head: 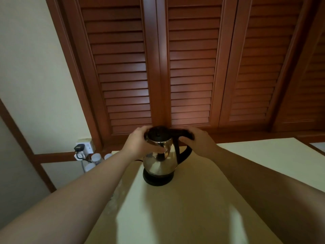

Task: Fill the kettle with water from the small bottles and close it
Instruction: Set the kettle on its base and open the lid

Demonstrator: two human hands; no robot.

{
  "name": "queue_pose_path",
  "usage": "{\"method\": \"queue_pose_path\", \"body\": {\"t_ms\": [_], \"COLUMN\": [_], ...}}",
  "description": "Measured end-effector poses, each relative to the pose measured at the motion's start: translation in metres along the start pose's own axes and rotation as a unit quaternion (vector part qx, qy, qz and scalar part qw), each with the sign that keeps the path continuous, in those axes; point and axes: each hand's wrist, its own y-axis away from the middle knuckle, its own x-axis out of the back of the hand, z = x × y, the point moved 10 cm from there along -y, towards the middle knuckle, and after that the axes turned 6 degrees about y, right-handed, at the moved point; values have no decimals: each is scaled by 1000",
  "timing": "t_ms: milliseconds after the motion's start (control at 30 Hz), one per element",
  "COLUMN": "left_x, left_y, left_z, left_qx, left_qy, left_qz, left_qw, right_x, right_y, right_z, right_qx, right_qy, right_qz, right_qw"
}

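Observation:
A steel kettle [159, 162] with a black lid [158, 134] and black handle [184, 152] stands on its black base [158, 179] on the pale table [193, 208]. The lid sits down on the kettle. My left hand [140, 142] wraps around the kettle's upper left side, just under the lid rim. My right hand [197, 140] grips the top of the handle. A few small clear bottles with white caps [95, 158] stand beyond the table's left edge, partly hidden by my left forearm.
A white wall socket [84, 147] with a black plug and cable sits at the left, near the bottles. Brown louvred doors [175, 67] rise directly behind the table. The table's left edge runs diagonally under my left arm.

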Motion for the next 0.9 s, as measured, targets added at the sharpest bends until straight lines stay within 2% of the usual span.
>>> {"method": "queue_pose_path", "body": {"t_ms": [133,333,500,900], "left_x": [-4,-46,-77,-109], "left_y": [7,36,56,71], "left_z": [23,46,55,47], "left_qx": [-19,-46,-60,-55], "left_qy": [26,61,55,71], "left_qz": [1,-47,-64,-84], "left_qw": [999,996,995,992], "right_x": [30,49,53,41], "right_y": [20,84,126,156], "right_z": [-4,21,41,68], "right_qx": [-1,-31,-66,-73], "right_qy": [23,1,5,1], "right_qz": [1,21,34,30], "right_qw": [1000,999,997,997]}}
